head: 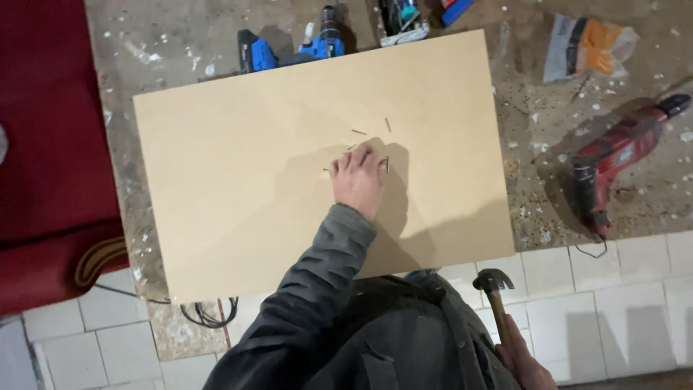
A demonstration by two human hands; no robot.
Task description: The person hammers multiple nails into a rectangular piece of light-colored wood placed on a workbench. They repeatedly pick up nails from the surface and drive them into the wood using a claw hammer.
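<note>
A tan board (238, 180) lies on a speckled worktop (548, 159) above white floor tiles (628, 282). The left hand (359, 179) presses down on scattered nails (359, 132), fingers close together; the right hand (523, 357) is closed around a hammer (493, 283).

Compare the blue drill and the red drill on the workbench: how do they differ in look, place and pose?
The blue drill lies at the bench's far edge, partly hidden behind the board; the red drill lies in full view right of it. The red drill looks longer. Both lie on their sides, untouched by either hand.
</note>
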